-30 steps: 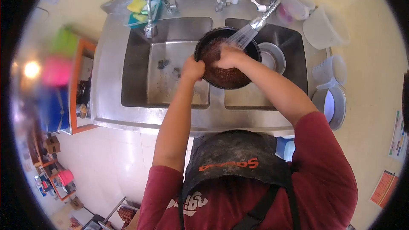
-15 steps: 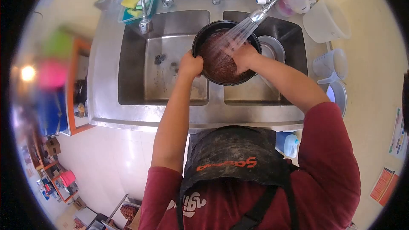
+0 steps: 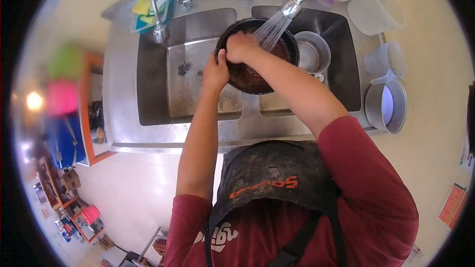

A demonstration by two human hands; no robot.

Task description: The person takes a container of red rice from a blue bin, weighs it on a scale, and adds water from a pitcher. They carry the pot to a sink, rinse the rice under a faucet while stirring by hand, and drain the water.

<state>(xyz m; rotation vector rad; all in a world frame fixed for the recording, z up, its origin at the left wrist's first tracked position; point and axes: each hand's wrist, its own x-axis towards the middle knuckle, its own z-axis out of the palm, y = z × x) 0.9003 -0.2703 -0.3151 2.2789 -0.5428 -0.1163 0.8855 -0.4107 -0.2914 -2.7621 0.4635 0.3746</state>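
Note:
A round, deep black bowl (image 3: 246,88) rests over the divider between the two sink basins, with brownish-red liquid inside. My left hand (image 3: 216,72) grips its left rim, thumb on the edge. Inside the bowl, my right hand (image 3: 241,47) is curled against the left inner wall; its fingers are mostly hidden, and so is anything in them. Water streams into the bowl from a metal spray head (image 3: 291,9) above its right side.
A round metal pan (image 3: 324,54) sits in the right basin. Dark scraps (image 3: 184,68) lie in the left one. A second spray faucet (image 3: 161,33) and a teal tub of sponges (image 3: 138,22) stand at back left. Clear jugs (image 3: 385,62) and another metal pan (image 3: 374,106) line the right side.
My right hand has moved from the bowl's right side to its left inner wall, close to my left hand. My left hand still holds the rim. The view has shifted slightly.

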